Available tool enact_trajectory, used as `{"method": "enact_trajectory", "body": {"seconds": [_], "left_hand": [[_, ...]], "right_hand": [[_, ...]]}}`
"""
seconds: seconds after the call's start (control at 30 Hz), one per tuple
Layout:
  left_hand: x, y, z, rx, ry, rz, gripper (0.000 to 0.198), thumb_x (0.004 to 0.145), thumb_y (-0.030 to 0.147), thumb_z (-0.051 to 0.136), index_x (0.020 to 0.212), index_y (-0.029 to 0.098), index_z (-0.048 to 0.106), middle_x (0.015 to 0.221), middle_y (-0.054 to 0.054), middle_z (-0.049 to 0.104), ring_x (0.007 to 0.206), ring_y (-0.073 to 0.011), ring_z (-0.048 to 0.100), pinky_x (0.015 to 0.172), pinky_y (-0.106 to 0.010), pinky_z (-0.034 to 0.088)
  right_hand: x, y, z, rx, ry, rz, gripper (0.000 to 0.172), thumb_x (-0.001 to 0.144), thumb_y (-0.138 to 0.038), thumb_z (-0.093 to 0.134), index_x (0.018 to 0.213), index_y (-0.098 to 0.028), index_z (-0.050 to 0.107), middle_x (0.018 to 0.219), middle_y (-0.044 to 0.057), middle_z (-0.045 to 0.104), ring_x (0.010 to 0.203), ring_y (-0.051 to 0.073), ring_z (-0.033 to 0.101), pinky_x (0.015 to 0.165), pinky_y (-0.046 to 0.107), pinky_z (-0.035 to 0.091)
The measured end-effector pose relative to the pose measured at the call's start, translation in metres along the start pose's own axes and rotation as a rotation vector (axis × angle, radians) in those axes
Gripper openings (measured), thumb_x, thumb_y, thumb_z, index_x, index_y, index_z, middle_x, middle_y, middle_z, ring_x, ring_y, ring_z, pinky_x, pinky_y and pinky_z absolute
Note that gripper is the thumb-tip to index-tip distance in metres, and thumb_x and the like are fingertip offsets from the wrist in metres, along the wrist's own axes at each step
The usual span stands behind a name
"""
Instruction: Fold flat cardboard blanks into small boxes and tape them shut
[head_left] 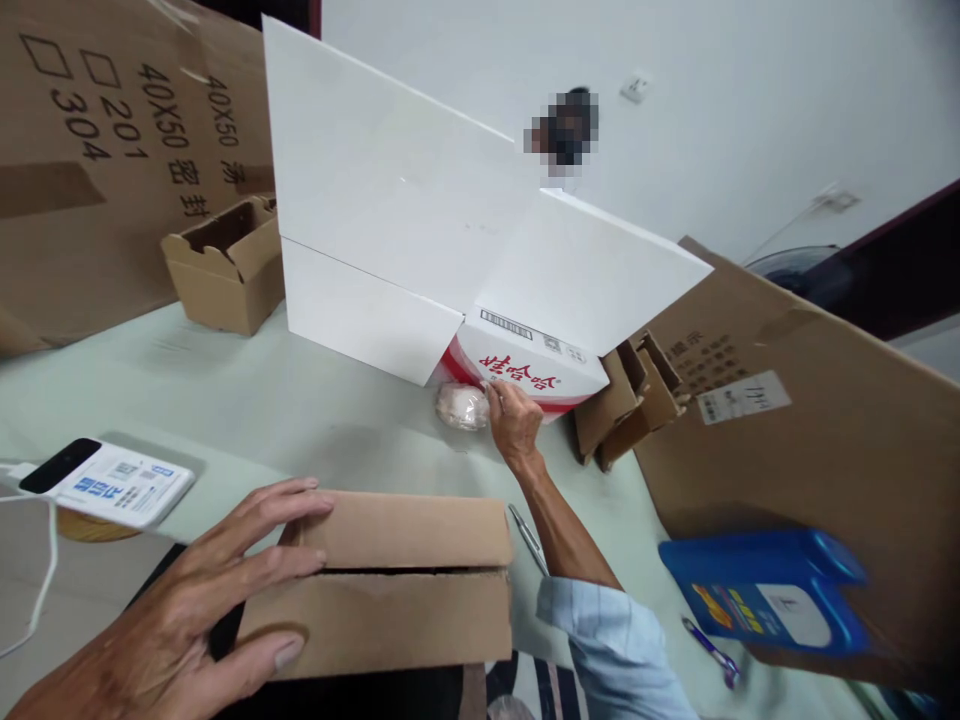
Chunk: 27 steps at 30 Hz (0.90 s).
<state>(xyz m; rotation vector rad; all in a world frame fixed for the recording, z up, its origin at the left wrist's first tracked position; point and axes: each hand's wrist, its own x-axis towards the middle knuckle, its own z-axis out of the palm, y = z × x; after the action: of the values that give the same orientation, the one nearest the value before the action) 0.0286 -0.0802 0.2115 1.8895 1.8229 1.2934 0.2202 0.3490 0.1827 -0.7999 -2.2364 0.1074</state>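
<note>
A small brown cardboard box lies near me with its two top flaps folded together, leaving a narrow dark slit. My left hand holds it by the left end, fingers spread over the far flap and thumb on the near one. Farther out, my right hand has its fingers closed at the right edge of a roll of clear tape. The roll sits in front of a white and red printed carton with large white flaps standing open. Exactly how the fingertips grip the tape is too small to see.
A phone with a white cable lies at left. Small open boxes and larger cartons flank the table. Metal tweezers lie by my right forearm, and a blue jug and purple-handled tool are at right.
</note>
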Motion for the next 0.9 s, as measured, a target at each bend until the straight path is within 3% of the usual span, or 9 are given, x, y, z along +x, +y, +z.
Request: {"method": "enact_trajectory", "body": {"seconds": [0.13,0.27,0.43,0.73,0.9], "left_hand": [[-0.002,0.001,0.000,-0.005,0.009,-0.026,0.048,0.101,0.028,0.063,0.147,0.041,0.064,0.168,-0.003,0.055,0.158,-0.0349,0.049,0.127,-0.059,0.048],[0.000,-0.001,-0.003,0.013,-0.021,0.010,0.051,0.097,0.026,0.067,0.146,0.041,0.065,0.168,-0.002,0.056,0.156,-0.0352,0.052,0.124,-0.056,0.053],[0.000,0.002,0.000,-0.023,0.033,-0.045,0.047,0.098,0.027,0.066,0.143,0.042,0.067,0.165,-0.002,0.059,0.155,-0.0356,0.053,0.126,-0.059,0.050],[-0.002,0.001,0.002,-0.025,0.019,-0.045,0.047,0.099,0.026,0.065,0.144,0.041,0.065,0.167,-0.002,0.056,0.157,-0.0348,0.049,0.126,-0.058,0.050],[-0.002,0.001,0.002,-0.020,0.028,-0.044,0.048,0.098,0.027,0.067,0.144,0.042,0.067,0.165,-0.003,0.059,0.155,-0.0360,0.053,0.124,-0.059,0.052]], "right_hand": [[-0.010,0.009,0.025,-0.090,-0.078,-0.099,0.028,0.110,-0.030,0.053,0.097,-0.021,0.077,0.099,0.013,0.081,0.096,0.025,0.072,0.085,0.032,0.052],[-0.023,0.011,0.036,-0.135,-0.125,-0.169,0.028,0.110,-0.025,0.052,0.099,-0.021,0.077,0.107,0.014,0.081,0.104,0.026,0.070,0.090,0.035,0.053],[-0.031,0.012,0.036,-0.160,-0.159,-0.221,0.027,0.111,-0.025,0.050,0.102,-0.023,0.076,0.125,0.014,0.079,0.115,0.028,0.067,0.099,0.041,0.054],[-0.032,0.015,0.033,-0.165,-0.224,-0.260,0.017,0.108,-0.024,0.054,0.105,-0.021,0.071,0.139,0.016,0.073,0.117,0.031,0.061,0.105,0.047,0.052],[-0.030,0.017,0.029,-0.139,-0.256,-0.249,0.018,0.104,-0.036,0.066,0.110,-0.020,0.070,0.139,0.017,0.072,0.119,0.033,0.061,0.106,0.046,0.051]]}}
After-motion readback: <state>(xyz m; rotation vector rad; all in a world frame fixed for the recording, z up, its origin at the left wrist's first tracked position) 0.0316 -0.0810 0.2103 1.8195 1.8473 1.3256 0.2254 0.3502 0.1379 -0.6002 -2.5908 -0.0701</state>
